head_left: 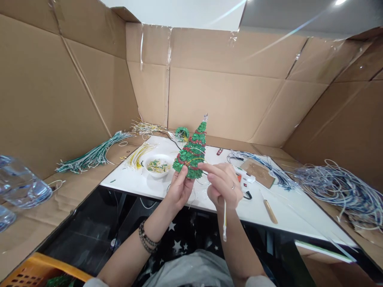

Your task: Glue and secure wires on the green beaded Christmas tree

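Note:
A small green Christmas tree [194, 149] with red garland and a silvery tip stands tilted a little to the right above the white table. My left hand [180, 188] grips its base from below, thumb on the front. At the right side of the base is my right hand [225, 184], its index finger reaching to the tree and the other fingers curled. A white and yellow wire [225, 221] hangs below my right palm and seems held in those curled fingers. Thin yellow and white wires cross the front of the tree.
On the white table [125, 178] are a white bowl [158, 165] of wire bits, a wooden-handled tool [270, 211] and yellow wires. Wire bundles [92, 155] lie left and right [341, 191]. Cardboard walls surround the table. An orange basket [44, 271] is at lower left.

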Demonstrator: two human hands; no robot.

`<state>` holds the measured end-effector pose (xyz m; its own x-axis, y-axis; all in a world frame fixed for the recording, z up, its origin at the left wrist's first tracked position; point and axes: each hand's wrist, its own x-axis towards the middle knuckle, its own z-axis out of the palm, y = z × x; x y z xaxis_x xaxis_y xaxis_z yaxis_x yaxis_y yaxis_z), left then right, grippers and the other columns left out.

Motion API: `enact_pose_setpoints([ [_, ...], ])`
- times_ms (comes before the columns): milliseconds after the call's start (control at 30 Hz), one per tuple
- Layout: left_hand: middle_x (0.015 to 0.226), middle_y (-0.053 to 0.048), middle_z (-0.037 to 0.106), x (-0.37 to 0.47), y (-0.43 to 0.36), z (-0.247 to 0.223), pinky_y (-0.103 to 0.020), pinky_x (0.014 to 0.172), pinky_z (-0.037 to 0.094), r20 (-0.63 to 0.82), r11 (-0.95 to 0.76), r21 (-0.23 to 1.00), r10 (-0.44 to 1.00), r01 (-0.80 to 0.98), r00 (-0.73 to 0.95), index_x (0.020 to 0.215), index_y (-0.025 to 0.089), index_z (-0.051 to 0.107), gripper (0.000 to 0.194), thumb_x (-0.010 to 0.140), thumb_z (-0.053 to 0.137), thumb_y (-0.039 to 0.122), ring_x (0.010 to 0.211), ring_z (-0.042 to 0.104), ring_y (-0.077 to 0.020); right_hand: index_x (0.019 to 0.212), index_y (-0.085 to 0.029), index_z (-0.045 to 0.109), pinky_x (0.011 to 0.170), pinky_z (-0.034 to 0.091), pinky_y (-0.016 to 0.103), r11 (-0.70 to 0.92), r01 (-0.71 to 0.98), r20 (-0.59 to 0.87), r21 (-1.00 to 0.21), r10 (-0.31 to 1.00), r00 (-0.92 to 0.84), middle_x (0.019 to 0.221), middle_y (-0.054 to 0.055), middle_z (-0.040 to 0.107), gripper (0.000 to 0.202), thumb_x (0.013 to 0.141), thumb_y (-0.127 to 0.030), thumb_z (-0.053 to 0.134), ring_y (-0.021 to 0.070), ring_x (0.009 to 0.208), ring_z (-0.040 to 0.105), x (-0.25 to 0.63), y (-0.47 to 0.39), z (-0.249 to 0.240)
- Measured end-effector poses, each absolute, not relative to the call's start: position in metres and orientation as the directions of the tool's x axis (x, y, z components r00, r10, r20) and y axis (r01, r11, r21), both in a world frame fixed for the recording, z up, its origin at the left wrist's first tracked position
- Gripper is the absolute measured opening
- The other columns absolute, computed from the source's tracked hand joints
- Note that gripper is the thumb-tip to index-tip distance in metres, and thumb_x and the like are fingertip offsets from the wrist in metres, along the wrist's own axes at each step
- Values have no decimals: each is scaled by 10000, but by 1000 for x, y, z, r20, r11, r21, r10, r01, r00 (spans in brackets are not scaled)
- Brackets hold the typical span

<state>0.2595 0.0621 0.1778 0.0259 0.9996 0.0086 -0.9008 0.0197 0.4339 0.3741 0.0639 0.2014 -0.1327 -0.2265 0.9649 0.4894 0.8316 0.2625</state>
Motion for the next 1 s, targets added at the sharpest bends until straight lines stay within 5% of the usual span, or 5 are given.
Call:
enact_pose_setpoints([
  [167, 764, 1, 725, 258, 58, 179, -253, 916, 545, -34, 63, 484, 998, -873, 53, 775, 161, 684, 130, 818, 778, 239, 913, 716, -162, 1112, -148, 571, 559, 475, 325, 908, 329, 962, 258, -213, -168, 863, 128, 732, 265, 1050, -291, 357, 183, 682, 584, 363, 44, 207],
  [433, 848, -5, 746, 260, 60, 176, -243, 904, 533, -42, 55, 464, 998, -884, 40, 895, 155, 719, 163, 782, 811, 228, 837, 711, -127, 1029, -129, 577, 493, 418, 293, 923, 304, 959, 234, -168, -228, 784, 120, 714, 289, 1054, -302, 346, 157, 561, 521, 360, 24, 199],
  [667, 724, -4, 724, 262, 61, 174, -219, 760, 539, 29, 39, 500, 998, -865, 61, 745, 134, 710, 197, 732, 852, 270, 685, 668, -111, 1104, -190, 650, 670, 569, 324, 923, 321, 972, -214, 235, -28, 919, 90, 732, 405, 1051, -427, 327, 189, 799, 697, 356, 49, 187],
  [800, 810, -9, 755, 263, 64, 172, -228, 828, 542, 42, 12, 469, 998, -883, 36, 827, 153, 722, 141, 760, 827, 219, 799, 711, -132, 1165, -202, 637, 680, 590, 360, 949, 282, 990, -139, 129, 53, 907, 84, 715, 332, 1044, -368, 376, 211, 827, 702, 363, 56, 187],
  [1000, 972, -32, 784, 260, 63, 174, -255, 918, 534, 62, 11, 467, 997, -884, 45, 1117, 183, 705, 306, 821, 777, 211, 890, 727, -140, 1214, -204, 625, 624, 566, 368, 935, 354, 998, -14, -7, 57, 881, 87, 697, 334, 1036, -369, 395, 221, 778, 678, 381, 63, 191],
])
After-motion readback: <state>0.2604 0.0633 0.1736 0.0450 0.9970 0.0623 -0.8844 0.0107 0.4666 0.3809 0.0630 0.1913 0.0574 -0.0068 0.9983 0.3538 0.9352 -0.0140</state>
